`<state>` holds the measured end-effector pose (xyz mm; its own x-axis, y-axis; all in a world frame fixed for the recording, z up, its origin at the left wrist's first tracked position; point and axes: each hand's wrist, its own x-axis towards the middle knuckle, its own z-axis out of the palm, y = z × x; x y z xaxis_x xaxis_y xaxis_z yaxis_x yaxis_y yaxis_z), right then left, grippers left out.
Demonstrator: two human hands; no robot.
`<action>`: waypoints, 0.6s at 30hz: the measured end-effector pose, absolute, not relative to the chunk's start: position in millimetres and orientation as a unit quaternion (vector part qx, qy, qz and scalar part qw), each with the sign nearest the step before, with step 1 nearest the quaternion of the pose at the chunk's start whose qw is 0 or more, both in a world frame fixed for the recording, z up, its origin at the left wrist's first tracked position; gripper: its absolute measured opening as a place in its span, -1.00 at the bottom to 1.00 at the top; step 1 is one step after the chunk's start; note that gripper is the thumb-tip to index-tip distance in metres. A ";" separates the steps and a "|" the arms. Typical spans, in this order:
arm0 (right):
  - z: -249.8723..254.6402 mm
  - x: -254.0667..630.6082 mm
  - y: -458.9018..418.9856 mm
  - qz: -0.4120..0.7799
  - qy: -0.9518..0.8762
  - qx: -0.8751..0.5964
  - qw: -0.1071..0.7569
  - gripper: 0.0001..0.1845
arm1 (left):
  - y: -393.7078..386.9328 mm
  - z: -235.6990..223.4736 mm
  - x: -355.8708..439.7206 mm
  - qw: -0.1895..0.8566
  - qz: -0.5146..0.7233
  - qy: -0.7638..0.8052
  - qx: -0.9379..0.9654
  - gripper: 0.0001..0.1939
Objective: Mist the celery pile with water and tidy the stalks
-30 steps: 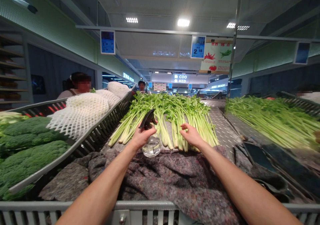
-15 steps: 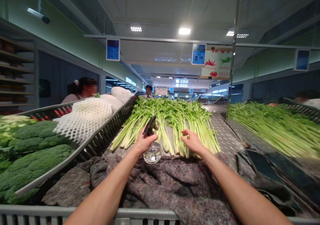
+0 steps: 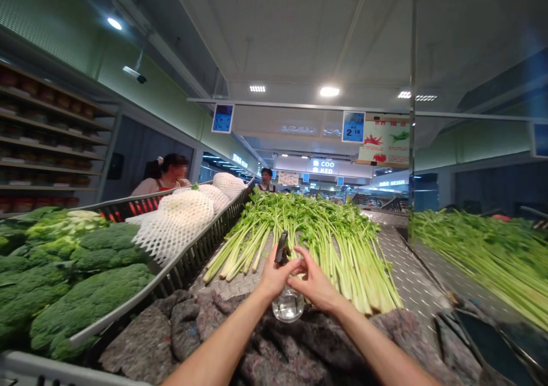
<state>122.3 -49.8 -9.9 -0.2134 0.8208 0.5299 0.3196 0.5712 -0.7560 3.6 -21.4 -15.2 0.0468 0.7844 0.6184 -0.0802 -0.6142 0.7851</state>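
My left hand [image 3: 276, 274] is wrapped round the neck of a clear spray bottle [image 3: 288, 306] with a black trigger head [image 3: 281, 248]. From the other side, my right hand [image 3: 314, 280] closes round the upper part of the bottle, its thumb and fingers bent towards my left thumb; the exact contact is partly hidden. Behind both hands, celery [image 3: 342, 254] lies in a wide row, leaves away from me and pale stalk ends towards me. A grey speckled felt blanket [image 3: 214, 340] is bunched under my forearms.
To the left, a black crate [image 3: 180, 269] borders the celery, with broccoli [image 3: 92, 309] and produce in white foam nets [image 3: 177, 223] beyond its wall. A mirror panel [image 3: 475, 260] stands on the right. Textured metal shelf [image 3: 411, 277] shows beside the stalks. Two people are further back.
My right hand has moved left from above the celery to the spray bottle, which my left hand still holds. The camera view has shifted, so the scene sits lower and further right.
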 end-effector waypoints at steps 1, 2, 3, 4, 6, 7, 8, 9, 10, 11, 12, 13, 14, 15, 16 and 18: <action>-10.8 114.6 -51.4 0.262 -0.735 -0.373 0.503 -0.25 | -21.5 -15.5 5.8 0.365 0.635 0.264 0.628 -0.62; -12.1 108.6 -52.0 0.276 -0.728 -0.362 0.513 -0.20 | -21.4 -15.9 7.6 0.386 0.633 0.253 0.622 -0.61; -13.7 104.4 -51.7 0.294 -0.718 -0.352 0.524 -0.16 | -21.1 -16.5 9.0 0.402 0.630 0.244 0.618 -0.59; -15.2 101.7 -50.9 0.313 -0.705 -0.342 0.536 -0.13 | -20.6 -17.3 10.0 0.411 0.626 0.241 0.617 -0.58; -17.5 99.8 -48.9 0.335 -0.685 -0.324 0.560 -0.10 | -19.3 -19.6 11.4 0.406 0.617 0.246 0.627 -0.54; -18.0 99.7 -48.4 0.333 -0.679 -0.321 0.570 -0.10 | -18.7 -20.8 12.0 0.398 0.613 0.248 0.636 -0.52; -18.2 99.9 -48.3 0.322 -0.675 -0.325 0.579 -0.11 | -18.5 -21.8 12.5 0.393 0.607 0.245 0.645 -0.50; -17.8 100.2 -48.9 0.306 -0.671 -0.336 0.586 -0.12 | -18.9 -22.3 13.0 0.396 0.599 0.238 0.654 -0.49; -17.1 100.4 -49.9 0.288 -0.666 -0.353 0.591 -0.12 | -20.1 -22.3 13.5 0.407 0.587 0.226 0.662 -0.48; -16.0 100.5 -51.3 0.271 -0.659 -0.372 0.595 -0.13 | -22.1 -21.6 14.0 0.424 0.573 0.212 0.669 -0.47; -14.5 100.8 -52.8 0.256 -0.651 -0.391 0.599 -0.14 | -24.7 -20.2 14.4 0.444 0.557 0.197 0.673 -0.46; -12.6 101.3 -54.4 0.242 -0.644 -0.407 0.600 -0.16 | -27.8 -18.2 14.6 0.465 0.540 0.182 0.677 -0.45; -10.5 102.3 -55.7 0.231 -0.643 -0.417 0.600 -0.20 | -30.9 -15.9 14.4 0.482 0.526 0.167 0.680 -0.44; -8.0 103.9 -56.9 0.222 -0.645 -0.421 0.598 -0.27 | -33.5 -13.4 13.7 0.492 0.518 0.153 0.682 -0.43; -5.2 106.5 -57.7 0.215 -0.647 -0.422 0.598 -0.37 | -35.1 -10.9 12.3 0.494 0.517 0.143 0.684 -0.43; 1.0 114.7 -58.6 0.204 -0.635 -0.428 0.610 -0.58 | -34.1 -6.7 7.1 0.469 0.545 0.145 0.680 -0.44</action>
